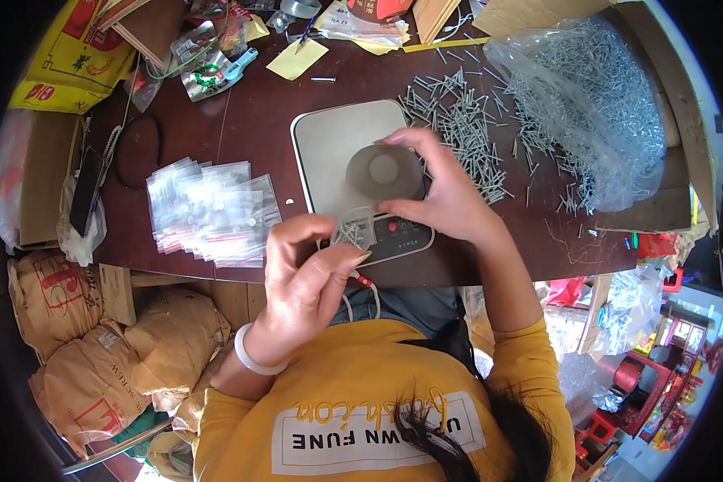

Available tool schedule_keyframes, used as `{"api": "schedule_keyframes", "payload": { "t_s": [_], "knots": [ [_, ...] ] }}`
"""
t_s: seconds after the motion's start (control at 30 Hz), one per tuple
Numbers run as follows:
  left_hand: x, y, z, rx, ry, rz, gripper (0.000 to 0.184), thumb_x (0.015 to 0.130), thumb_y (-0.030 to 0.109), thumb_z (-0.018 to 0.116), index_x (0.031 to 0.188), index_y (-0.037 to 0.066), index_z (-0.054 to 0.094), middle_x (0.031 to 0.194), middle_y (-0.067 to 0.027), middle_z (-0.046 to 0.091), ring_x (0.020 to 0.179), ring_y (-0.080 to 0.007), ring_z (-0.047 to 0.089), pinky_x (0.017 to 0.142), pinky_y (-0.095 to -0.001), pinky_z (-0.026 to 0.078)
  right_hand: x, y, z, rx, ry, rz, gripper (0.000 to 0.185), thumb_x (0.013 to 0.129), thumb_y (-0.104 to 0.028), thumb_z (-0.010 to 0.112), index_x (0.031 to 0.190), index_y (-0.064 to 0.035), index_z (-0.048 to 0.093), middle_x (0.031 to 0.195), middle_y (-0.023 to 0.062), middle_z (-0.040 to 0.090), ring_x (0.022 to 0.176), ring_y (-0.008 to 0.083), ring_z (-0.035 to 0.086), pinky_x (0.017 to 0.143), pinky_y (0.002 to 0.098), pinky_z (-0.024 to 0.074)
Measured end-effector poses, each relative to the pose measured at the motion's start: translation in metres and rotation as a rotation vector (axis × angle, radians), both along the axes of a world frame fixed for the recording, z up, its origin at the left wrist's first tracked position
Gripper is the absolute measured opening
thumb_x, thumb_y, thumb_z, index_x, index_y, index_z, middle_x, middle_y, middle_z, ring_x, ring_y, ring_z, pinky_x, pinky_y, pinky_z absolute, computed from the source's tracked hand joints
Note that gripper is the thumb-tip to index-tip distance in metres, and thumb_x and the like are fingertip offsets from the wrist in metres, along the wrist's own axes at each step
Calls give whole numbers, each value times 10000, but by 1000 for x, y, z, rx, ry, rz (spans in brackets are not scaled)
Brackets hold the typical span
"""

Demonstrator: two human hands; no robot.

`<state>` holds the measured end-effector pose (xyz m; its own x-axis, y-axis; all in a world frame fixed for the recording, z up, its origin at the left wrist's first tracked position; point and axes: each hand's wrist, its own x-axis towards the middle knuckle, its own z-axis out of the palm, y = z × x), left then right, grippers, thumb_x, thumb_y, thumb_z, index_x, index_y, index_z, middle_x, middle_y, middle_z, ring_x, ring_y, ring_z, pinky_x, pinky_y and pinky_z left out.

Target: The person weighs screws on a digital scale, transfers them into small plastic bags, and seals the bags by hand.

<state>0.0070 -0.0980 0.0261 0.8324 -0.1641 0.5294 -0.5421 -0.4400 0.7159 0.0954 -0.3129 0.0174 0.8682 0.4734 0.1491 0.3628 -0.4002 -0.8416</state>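
Observation:
Pinched in my left hand (301, 277) is a small clear zip bag (356, 230) with some screws in it, held over the front edge of a kitchen scale (325, 157). My right hand (442, 189) grips a round grey cup (384, 170) by its sides, above the scale's plate. I look down on the cup, and a lighter circle shows at its middle. The scale's panel with a red button (393, 227) lies partly behind the bag. Beyond my right hand a loose heap of screws (462, 132) is spread on the table.
Flat zip bags (213, 210) lie in a pile at the left. A large plastic bag of screws (602, 104) spills from a cardboard box (687, 173) at the right. Yellow notes (297, 59) and a blue-handled tool (239, 67) lie at the back. Brown sacks (173, 341) stand below left.

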Motion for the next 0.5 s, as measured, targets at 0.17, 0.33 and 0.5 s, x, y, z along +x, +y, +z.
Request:
{"api": "schedule_keyframes", "payload": {
  "t_s": [0.17, 0.33, 0.5],
  "knots": [
    [2, 8, -5, -157, 100, -63, 130, 828, -43, 675, 935, 27, 652, 1128, -197, 606, 1076, -286, 603, 822, -339, 512, -17, 4, 20, -84, -229, 100, 382, 758, -264, 782, 1051, -118, 585, 1075, 36, 594, 1083, 221, 559, 1007, 429, 287],
    [6, 2, -1, -245, 78, -150, 191, 798, -53, 700, 967, 17, 643, 1006, -139, 679, 1020, -285, 633, 820, -335, 519, -33, 8, 37, -138, -406, 133, 129, 773, -174, 724, 809, -159, 601, 829, -40, 588, 896, 147, 581, 881, 373, 313],
    [-3, -5, 6, -317, 381, -127, 159, 791, -90, 686, 919, -8, 641, 941, -133, 674, 844, -196, 677, 685, -277, 558, -47, 19, 40, -168, -501, 103, 154, 717, -145, 734, 776, -159, 592, 790, -45, 582, 872, 140, 598, 889, 368, 321]
  ]
}}
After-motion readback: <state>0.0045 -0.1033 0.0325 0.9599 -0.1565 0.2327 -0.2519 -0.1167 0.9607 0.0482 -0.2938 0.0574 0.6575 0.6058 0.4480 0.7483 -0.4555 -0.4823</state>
